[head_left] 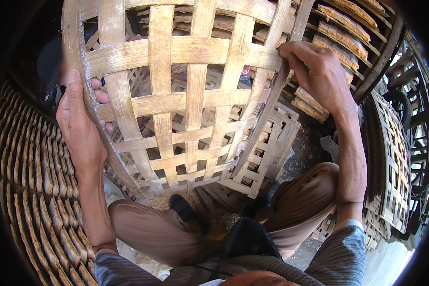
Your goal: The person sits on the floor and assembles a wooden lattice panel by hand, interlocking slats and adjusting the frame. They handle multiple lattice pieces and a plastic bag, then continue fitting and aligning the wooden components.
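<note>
I see a broad, pale-tan panel of woven wooden strips held upright before the brown-trousered knees. The left hand curls around its left edge, the right hand pinches the right, closed, probably to balance its width.

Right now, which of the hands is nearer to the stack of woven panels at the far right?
Right. The right hand grips the held panel's right edge, left of the stack; the left hand grips the opposite edge, farther from it.
</note>
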`<action>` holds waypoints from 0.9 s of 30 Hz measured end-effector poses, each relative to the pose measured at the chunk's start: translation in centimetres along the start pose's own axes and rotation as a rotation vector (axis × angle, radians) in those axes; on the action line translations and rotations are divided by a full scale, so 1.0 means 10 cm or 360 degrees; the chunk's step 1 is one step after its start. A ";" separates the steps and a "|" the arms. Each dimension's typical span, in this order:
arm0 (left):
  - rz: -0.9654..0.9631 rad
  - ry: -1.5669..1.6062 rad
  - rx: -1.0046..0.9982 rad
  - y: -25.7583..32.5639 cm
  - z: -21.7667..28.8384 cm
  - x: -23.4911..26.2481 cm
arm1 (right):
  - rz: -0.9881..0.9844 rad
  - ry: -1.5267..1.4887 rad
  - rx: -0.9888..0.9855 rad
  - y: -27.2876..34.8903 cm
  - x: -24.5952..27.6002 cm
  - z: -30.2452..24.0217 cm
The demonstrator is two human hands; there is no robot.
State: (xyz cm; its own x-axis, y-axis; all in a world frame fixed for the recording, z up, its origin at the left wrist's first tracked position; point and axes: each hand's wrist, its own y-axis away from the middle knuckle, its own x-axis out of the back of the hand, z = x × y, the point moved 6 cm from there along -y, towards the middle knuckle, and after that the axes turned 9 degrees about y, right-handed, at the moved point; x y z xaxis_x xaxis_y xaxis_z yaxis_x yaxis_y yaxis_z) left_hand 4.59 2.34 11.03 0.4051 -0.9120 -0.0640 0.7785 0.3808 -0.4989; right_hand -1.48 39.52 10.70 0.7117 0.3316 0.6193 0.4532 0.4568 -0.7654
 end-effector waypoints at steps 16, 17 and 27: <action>0.0109 -0.0003 0.0013 -0.09 -0.33 0.06 | -0.0045 -0.0248 -0.0245 0.12 -0.12 0.24; 0.0099 -0.0009 -0.0010 -0.08 -0.33 0.02 | -0.0045 -0.0267 -0.0181 0.06 -0.11 0.16; -0.0002 0.0012 -0.0096 -0.01 -0.21 -0.06 | -0.0370 -0.0577 -0.0453 0.07 -0.33 0.32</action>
State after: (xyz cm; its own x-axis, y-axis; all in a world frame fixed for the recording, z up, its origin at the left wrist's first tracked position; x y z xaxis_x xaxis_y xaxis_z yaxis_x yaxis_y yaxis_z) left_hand 3.23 2.56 9.33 0.4001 -0.9138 -0.0698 0.7487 0.3698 -0.5502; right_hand -5.22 41.35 8.64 0.3658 0.5359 0.7609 0.7415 0.3263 -0.5863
